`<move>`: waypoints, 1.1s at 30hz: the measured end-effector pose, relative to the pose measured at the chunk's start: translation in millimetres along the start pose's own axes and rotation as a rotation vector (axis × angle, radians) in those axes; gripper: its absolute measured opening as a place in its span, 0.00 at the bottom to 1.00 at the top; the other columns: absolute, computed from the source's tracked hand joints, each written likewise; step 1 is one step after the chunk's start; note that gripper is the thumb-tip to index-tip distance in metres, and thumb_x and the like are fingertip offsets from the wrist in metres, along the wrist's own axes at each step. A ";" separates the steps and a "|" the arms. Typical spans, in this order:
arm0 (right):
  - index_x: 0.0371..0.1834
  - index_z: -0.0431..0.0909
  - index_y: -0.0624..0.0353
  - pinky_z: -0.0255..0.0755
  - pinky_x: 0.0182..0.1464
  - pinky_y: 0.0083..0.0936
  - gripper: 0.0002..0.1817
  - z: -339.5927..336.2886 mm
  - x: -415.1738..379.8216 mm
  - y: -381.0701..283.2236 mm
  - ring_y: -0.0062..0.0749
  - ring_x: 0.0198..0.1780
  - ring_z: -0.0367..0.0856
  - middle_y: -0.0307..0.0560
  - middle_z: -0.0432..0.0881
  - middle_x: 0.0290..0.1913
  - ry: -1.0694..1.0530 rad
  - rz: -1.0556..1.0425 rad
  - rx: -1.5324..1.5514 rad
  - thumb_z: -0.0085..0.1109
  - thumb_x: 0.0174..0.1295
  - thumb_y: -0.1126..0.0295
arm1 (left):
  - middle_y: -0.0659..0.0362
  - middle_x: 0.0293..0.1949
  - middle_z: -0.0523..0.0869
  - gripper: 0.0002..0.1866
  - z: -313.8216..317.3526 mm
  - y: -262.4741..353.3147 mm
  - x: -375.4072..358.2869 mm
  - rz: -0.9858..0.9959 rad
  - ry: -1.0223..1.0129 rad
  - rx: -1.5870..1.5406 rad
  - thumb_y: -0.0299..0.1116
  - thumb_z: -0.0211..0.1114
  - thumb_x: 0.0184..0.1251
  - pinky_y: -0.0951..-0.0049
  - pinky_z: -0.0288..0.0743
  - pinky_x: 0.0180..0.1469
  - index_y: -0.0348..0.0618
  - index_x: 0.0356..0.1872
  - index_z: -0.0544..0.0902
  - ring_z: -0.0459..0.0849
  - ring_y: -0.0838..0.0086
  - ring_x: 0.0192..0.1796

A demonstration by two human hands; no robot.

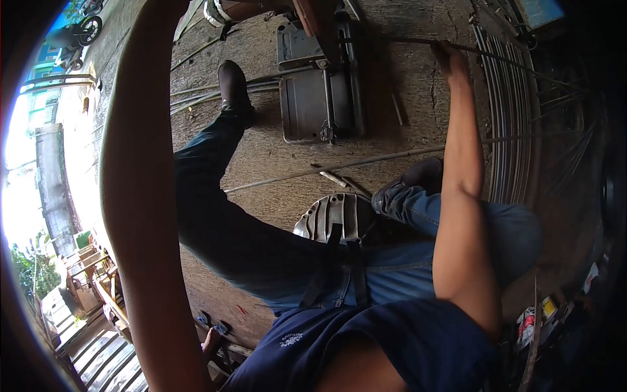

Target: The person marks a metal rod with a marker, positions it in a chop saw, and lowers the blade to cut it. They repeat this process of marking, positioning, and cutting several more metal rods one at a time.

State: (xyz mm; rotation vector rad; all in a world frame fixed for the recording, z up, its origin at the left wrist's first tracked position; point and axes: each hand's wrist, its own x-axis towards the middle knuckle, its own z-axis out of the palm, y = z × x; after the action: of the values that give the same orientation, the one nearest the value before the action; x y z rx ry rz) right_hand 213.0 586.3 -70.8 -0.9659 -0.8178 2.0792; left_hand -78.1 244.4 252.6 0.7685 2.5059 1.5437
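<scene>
My right hand (448, 60) is closed around a thin metal rod (503, 57) that runs from the machine out to the right. My left forearm (140, 163) stretches up the left side, and its hand is cut off by the top edge. In front of me on the floor stands a metal machine (304, 108) with a flat base, a screw clamp (328, 104) and a reddish-brown upper arm (310, 19). It looks like a cut-off saw, but its upper part lies partly outside the view.
Several long rods (506, 117) lie bundled at the right. One single rod (366, 159) crosses the floor between me and the machine. Below my legs is a ribbed metal seat (333, 215). A motorbike (83, 36) stands at the far upper left.
</scene>
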 end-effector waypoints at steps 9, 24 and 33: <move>0.61 0.63 0.79 0.74 0.66 0.39 0.20 8.8 -19.0 0.6 0.52 0.60 0.74 0.68 0.72 0.59 0.030 -0.010 -0.040 0.49 0.69 0.78 | 0.57 0.27 0.87 0.22 -0.1 1.3 1.6 0.001 0.000 0.005 0.53 0.60 0.65 0.70 0.79 0.36 0.42 0.31 0.87 0.86 0.71 0.32; 0.60 0.65 0.79 0.75 0.64 0.40 0.19 -2.0 -10.6 6.0 0.52 0.58 0.77 0.67 0.73 0.57 0.043 0.010 -0.006 0.49 0.68 0.79 | 0.56 0.26 0.87 0.23 -1.1 2.4 4.0 0.011 0.015 0.022 0.54 0.59 0.65 0.70 0.79 0.37 0.42 0.30 0.87 0.87 0.71 0.32; 0.52 0.70 0.76 0.83 0.55 0.40 0.13 -49.8 2.1 32.4 0.50 0.53 0.80 0.63 0.77 0.51 0.086 0.107 0.022 0.53 0.65 0.82 | 0.56 0.26 0.87 0.24 -2.8 5.6 10.4 0.013 0.027 0.065 0.54 0.59 0.65 0.70 0.79 0.37 0.42 0.30 0.87 0.87 0.71 0.33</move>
State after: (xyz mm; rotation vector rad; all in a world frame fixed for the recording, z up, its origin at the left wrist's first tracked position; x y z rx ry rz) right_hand 242.2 582.1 -122.4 -1.1007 -0.7110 2.1168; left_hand -86.0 248.9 260.6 0.7790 2.5878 1.4934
